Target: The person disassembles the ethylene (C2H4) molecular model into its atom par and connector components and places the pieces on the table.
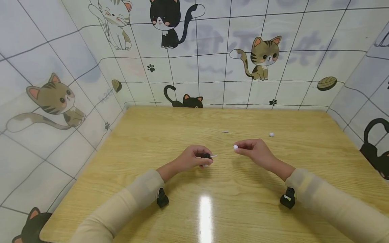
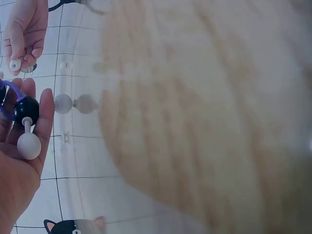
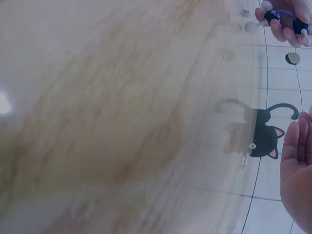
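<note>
My left hand (image 1: 191, 158) holds a ball-and-stick molecular model over the table. In the left wrist view the model shows a black ball (image 2: 25, 111), curved purple links (image 2: 13, 88) and a white ball (image 2: 29, 146) on a short stem. Two black balls joined by purple appear in the right wrist view, the nearer one (image 3: 273, 16) beside white balls. A pale peg (image 1: 214, 156) juts from the model toward the right. Across a small gap, my right hand (image 1: 256, 153) pinches a loose white ball (image 1: 235, 147) between thumb and fingertips; a hole shows in it in the left wrist view.
Farther back on the wooden table (image 1: 170, 128) lie another white ball (image 1: 271, 134) and a small pale connector (image 1: 225, 132). Tiled-pattern walls with cat drawings (image 1: 264, 57) enclose the table at the back and sides. Light glares off the front of the tabletop.
</note>
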A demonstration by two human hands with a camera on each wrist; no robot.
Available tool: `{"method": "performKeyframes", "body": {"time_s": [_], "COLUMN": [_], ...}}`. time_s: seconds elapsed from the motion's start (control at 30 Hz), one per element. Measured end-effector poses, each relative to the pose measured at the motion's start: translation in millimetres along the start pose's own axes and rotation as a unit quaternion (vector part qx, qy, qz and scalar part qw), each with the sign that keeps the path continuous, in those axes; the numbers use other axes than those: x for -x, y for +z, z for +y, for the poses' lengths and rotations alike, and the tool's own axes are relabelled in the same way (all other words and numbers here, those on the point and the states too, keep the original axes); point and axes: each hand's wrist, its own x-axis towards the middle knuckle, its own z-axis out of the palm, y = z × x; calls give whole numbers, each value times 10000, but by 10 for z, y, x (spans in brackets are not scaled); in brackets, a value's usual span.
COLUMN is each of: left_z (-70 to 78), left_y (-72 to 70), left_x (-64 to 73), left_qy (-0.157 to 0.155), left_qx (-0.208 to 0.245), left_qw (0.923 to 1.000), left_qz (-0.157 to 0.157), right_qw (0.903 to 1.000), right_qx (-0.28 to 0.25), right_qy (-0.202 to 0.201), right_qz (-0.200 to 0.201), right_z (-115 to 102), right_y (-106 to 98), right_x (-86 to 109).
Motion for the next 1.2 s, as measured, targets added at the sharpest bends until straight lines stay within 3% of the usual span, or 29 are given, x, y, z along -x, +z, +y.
{"method": "performKeyframes", "body": {"time_s": [0.4,0.63,0.83,1.0,1.2], "left_z": [38,320,344,340,347], "left_y": [0,23,21,24,34], "left_x": [17,94,108,109,105], "left_qy": [-267,-256,-306,-367,-415], "left_qx": [-210,-261,-245,-143,45], "left_qw": [9989,9987,9985,9979,9974], "left_qz": [336,358,393,513,583], "right_qw": [9933,9850,9747,9660,9616], "right_qx": [897,1162,1477,1853,1951], "right_qy": [597,1033,1331,1327,1421], "right_qz": [417,752,1021,1223,1307], "right_z": [90,142,255,382,553], "right_y": [-506,-823,-1074,-1243,-1361], "right_x": [9,15,12,19,4]}}
